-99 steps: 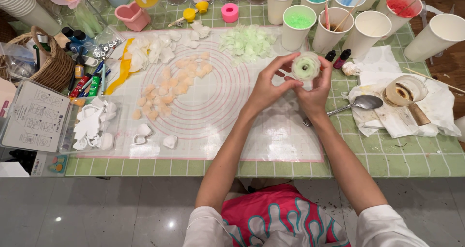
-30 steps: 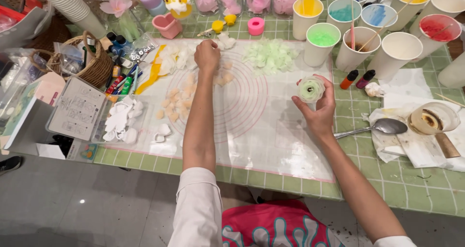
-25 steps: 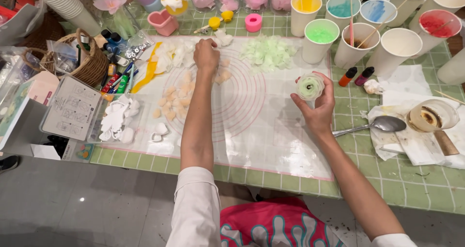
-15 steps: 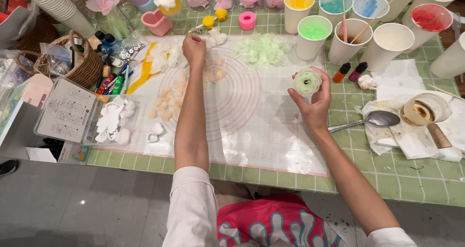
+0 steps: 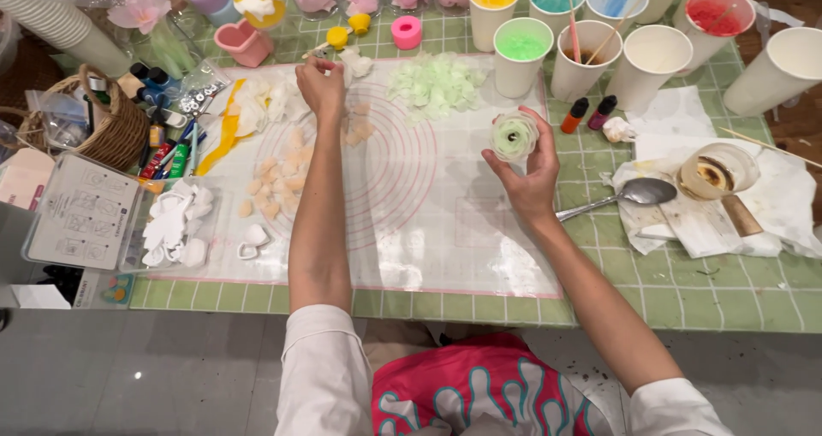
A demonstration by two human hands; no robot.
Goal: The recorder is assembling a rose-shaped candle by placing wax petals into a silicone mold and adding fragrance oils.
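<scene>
The right hand holds a pale green flower up above the right part of the mat, fingers curled round its lower half so the open bloom faces up. The flower sits at the fingertips, on the far side of the palm, just short of the row of paper cups along the far edge of the bench.

The left hand reaches to the far left corner of the mat, fingers pinched together on something small and pale; what it grips is too small to make out. White petals lie just left of this hand, and peach petals are scattered on the mat beside the forearm, nearer the body. A heap of light green petals lies on the far edge of the mat, between the two hands.

A spoon rests on paper just right of the right wrist. A wicker basket stands near the bench's left edge.
</scene>
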